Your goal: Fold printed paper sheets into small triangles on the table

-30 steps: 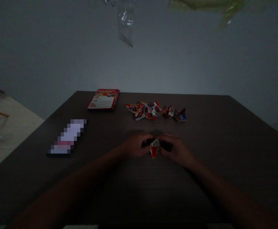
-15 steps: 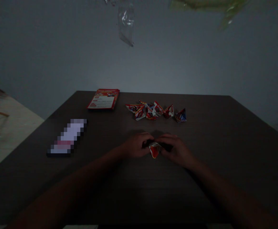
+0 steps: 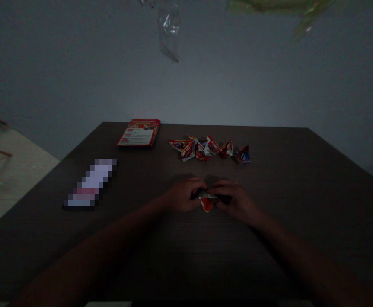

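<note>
In dim light, my left hand (image 3: 182, 194) and my right hand (image 3: 233, 198) meet at the middle of a dark wooden table (image 3: 301, 204). Both pinch a small folded red and white paper piece (image 3: 207, 202), which lies low against the tabletop between my fingertips. Behind them, a row of several folded red, white and blue paper pieces (image 3: 209, 148) lies on the table.
A red and white booklet (image 3: 139, 132) lies at the table's far left. A flat blurred-out object (image 3: 91, 184) rests nearer on the left. A grey wall stands behind the table, with clear plastic (image 3: 169, 30) hanging from above. Pale floor shows at left.
The paper piece stood taller between my fingers a second ago; now it is pressed flatter and lower. My hands have closed in slightly.
</note>
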{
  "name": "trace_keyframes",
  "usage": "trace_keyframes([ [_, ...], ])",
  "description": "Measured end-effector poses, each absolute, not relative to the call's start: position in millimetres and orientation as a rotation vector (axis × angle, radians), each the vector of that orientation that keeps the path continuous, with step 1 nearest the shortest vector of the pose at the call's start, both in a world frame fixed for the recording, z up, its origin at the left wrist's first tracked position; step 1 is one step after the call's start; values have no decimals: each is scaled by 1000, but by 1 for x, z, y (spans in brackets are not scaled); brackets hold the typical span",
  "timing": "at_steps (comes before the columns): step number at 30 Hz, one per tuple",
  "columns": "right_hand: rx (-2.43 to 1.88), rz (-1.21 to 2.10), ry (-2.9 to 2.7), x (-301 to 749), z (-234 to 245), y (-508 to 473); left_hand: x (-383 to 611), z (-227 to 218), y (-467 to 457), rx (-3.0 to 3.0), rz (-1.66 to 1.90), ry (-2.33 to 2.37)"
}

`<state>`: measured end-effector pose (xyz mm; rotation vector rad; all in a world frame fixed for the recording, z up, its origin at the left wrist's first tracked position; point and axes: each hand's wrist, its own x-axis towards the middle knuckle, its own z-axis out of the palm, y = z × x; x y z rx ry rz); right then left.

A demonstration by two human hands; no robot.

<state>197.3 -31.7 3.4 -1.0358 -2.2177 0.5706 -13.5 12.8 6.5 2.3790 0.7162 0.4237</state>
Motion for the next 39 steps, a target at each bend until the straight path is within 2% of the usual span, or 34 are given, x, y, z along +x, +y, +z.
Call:
trace_keyframes([
  [26, -1084, 492, -2328, 200, 0, -34, -14, 6, 12, 2339, 473, 635],
  [39, -985, 691, -2212, 196, 5, -35, -15, 4, 15, 2313, 460, 652],
])
